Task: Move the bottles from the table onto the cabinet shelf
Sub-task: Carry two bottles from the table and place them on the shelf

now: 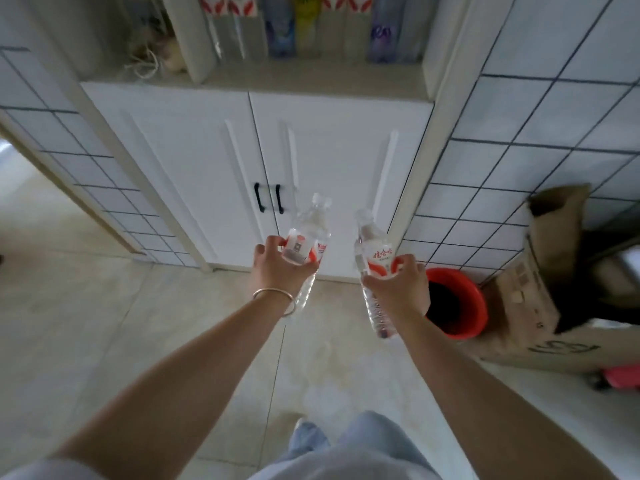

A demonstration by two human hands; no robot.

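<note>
While you stand before the white cabinet (256,161), your left hand (273,268) curls its fingers (268,242) around one water bottle (306,233), and your right hand (398,285) grips a second bottle (372,258), both held below the cabinet shelf (311,76).

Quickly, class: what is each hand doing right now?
Left hand: grips a clear plastic water bottle with a red label.
Right hand: grips a second clear red-labelled bottle.

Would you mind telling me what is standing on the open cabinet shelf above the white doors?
A row of upright bottles stands on the cabinet shelf: red-and-white, blue, yellow and purple labels show. Their tops are cut off by the frame edge, and anything behind the row is hidden.
</note>
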